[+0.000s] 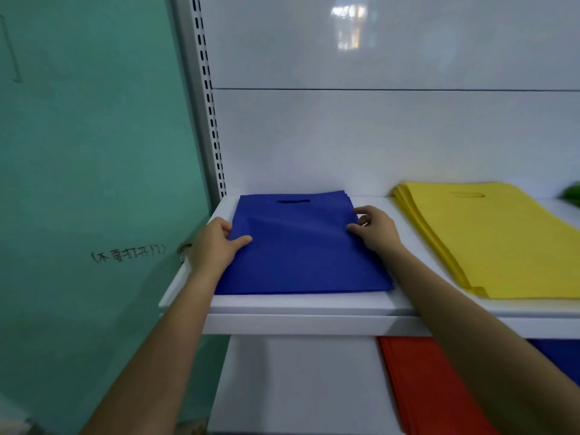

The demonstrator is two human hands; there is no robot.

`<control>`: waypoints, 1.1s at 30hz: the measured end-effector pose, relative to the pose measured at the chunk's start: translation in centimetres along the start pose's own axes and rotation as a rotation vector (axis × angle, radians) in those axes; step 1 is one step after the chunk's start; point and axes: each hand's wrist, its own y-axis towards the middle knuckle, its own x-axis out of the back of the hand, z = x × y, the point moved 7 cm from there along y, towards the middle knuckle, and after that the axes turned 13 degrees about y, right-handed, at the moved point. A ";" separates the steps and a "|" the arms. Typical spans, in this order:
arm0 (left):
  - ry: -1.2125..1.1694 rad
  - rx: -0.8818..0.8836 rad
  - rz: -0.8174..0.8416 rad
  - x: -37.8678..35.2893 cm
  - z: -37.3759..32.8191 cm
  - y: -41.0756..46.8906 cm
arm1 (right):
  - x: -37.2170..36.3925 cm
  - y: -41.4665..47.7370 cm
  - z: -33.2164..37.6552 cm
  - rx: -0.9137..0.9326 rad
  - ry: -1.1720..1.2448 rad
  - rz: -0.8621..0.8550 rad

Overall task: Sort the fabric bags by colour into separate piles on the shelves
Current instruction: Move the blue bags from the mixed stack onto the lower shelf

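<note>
Nearest you, the lower shelf is carrying one red pile, lying flat right of the middle. Further right, one blue patch of fabric is peeking out past your right forearm; I cannot tell how many bags are in it.

Your two bare forearms are reaching up over this shelf to the upper shelf beyond. There two full piles are lying side by side and apart: one blue pile at the left end and one yellow pile to its right. Each is showing one handle slot near its far edge.

You are holding the blue pile with both hands. Your left hand is gripping its left edge, thumb lying on top of the fabric and the other fingers curling down past the edge, out of sight. Your right hand is pinching the right edge further back, thumb pressing on the top bag and the fingers curling in over the edge. The top blue bag is creasing between your two hands.

The yellow pile is fanning slightly along its left side, so several layers are showing, too close together to count. At the far right one green scrap is just showing behind it.

Behind everything two white back panels are rising, with one slotted upright at their left. Left of that, one green wall is bearing one line of handwriting.
</note>
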 end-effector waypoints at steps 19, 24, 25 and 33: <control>-0.312 -0.240 -0.249 5.5 -4.0 -3.1 | 4.9 -3.8 3.3 0.183 0.252 -0.151; -0.420 -0.405 -0.201 4.8 -8.5 -5.9 | 11.8 -9.3 2.0 0.235 0.307 -0.374; -0.434 -0.443 -0.179 4.2 -9.7 -6.8 | 13.3 -10.6 1.3 0.236 0.307 -0.409; -0.549 -0.570 0.009 -2.0 -17.9 -17.3 | 25.1 -21.6 -5.4 0.127 0.339 -0.575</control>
